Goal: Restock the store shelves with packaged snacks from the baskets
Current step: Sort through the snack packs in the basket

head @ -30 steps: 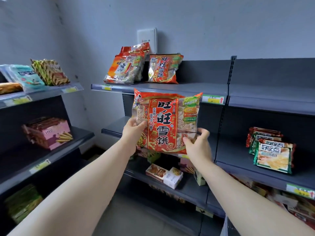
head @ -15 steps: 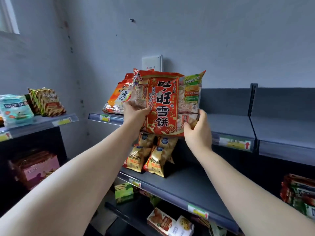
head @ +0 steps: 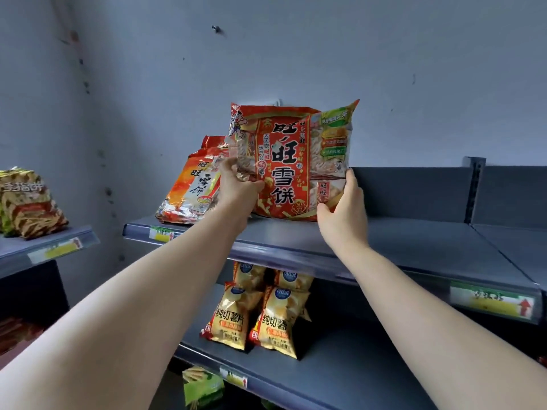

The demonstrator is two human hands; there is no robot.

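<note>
A large red rice-cracker bag (head: 291, 161) stands upright with its bottom edge at the top grey shelf (head: 414, 244). My left hand (head: 236, 187) grips its lower left edge and my right hand (head: 343, 208) grips its lower right corner. Just to its left, other rice-cracker bags (head: 192, 187) of the same kind lean on that shelf, partly hidden by my left hand. No basket is in view.
Yellow potato-chip bags (head: 254, 315) stand in rows on the shelf below. A striped snack bag (head: 26, 202) sits on the side shelf at left. Green packs (head: 201, 389) lie lower down. The top shelf's right part is bare grey metal, with price labels (head: 491, 303) along the front rail.
Both hands have lifted the red bag from chest height up to the top shelf and moved it back onto the shelf, beside the leaning bags. My view has tilted upward.
</note>
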